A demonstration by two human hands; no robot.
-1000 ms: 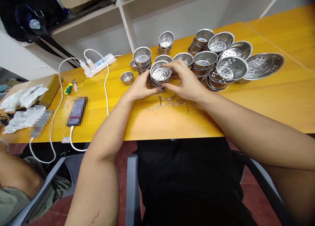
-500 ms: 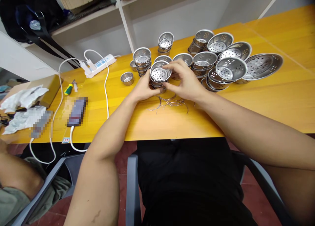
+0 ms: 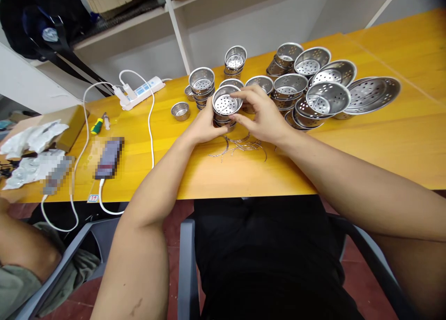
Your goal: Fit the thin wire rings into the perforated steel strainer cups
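Observation:
Near the middle of the table, a short stack of perforated metal cups stands between my hands. My left hand (image 3: pixel 205 125) is wrapped round the stack's left side, thumb across its front. With fingers over the rim and thumb below it, my right hand (image 3: pixel 266 118) grips the top perforated metal cup (image 3: pixel 227 101) from the right. The holes in its bottom show, and it faces up. Several thin curved wires (image 3: pixel 245 146) lie loose just in front of the stack. Fingers partly hide the lower cups.
More perforated cup stacks (image 3: pixel 289 85) and wide shallow strainers (image 3: pixel 374 94) crowd the right and back. A small cup (image 3: pixel 180 111) sits to the left. Farther left are a power strip (image 3: pixel 142 92) with white cables, a phone (image 3: pixel 109 157) and a green-yellow screwdriver (image 3: pixel 97 126). Another person's arm shows at lower left.

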